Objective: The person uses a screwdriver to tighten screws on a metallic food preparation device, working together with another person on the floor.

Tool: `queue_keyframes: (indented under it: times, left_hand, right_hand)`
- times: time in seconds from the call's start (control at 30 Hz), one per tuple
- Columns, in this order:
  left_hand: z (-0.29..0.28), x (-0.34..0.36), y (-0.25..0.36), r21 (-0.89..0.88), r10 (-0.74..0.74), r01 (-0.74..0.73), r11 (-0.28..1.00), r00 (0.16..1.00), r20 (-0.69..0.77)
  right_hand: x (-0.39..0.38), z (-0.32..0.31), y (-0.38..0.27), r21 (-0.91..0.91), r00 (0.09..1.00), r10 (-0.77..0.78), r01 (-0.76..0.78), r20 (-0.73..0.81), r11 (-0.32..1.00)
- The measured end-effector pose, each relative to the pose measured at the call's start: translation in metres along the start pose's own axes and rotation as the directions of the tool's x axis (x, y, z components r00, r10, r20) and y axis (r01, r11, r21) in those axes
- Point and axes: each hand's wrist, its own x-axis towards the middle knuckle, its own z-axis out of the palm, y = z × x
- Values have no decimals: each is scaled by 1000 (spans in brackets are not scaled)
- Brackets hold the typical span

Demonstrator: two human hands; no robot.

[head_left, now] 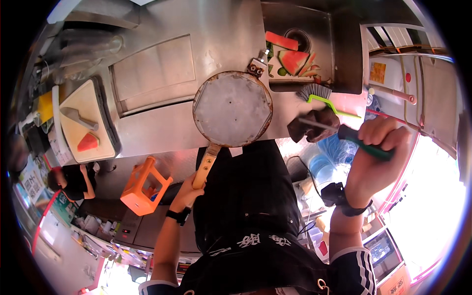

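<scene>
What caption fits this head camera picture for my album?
Left hand grips a round pan; right hand holds a green-handled tool.

Through the left one of two fisheye cameras worn side by side on the head, we look steeply down, with the picture upright and unmirrored. We sit above the black apron point(246, 196), which rises from the lower edge, and we face the steel counter point(157, 132) beyond it. The round pan point(233, 108) lies near the middle of our view, at close range; the left hand point(188, 191) shows below it, and the right hand point(386, 137), off to the right, looks larger. We take in the sink point(347, 54) at upper right. Our field is so wide that another person point(78, 181) shows small near the left rim, where straight edges bend.
</scene>
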Motion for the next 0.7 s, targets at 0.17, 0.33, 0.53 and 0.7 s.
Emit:
queue_keyframes:
  times: [0.17,0.33,0.53,0.7]
  left_hand:
    - [12,4,-6,358,151,-36,933,943,-297]
    - [27,8,4,482,237,14,876,857,-458]
    - [24,10,-4,485,218,37,874,861,-459]
    - [21,9,-8,498,252,3,867,859,-445]
  right_hand:
    - [39,39,44,194,998,-14,3,55,981]
    - [40,48,74,130,977,-58,31,208,991]
    - [51,65,80,150,940,-69,19,333,988]
    - [58,75,87,105,900,-51,6,433,994]
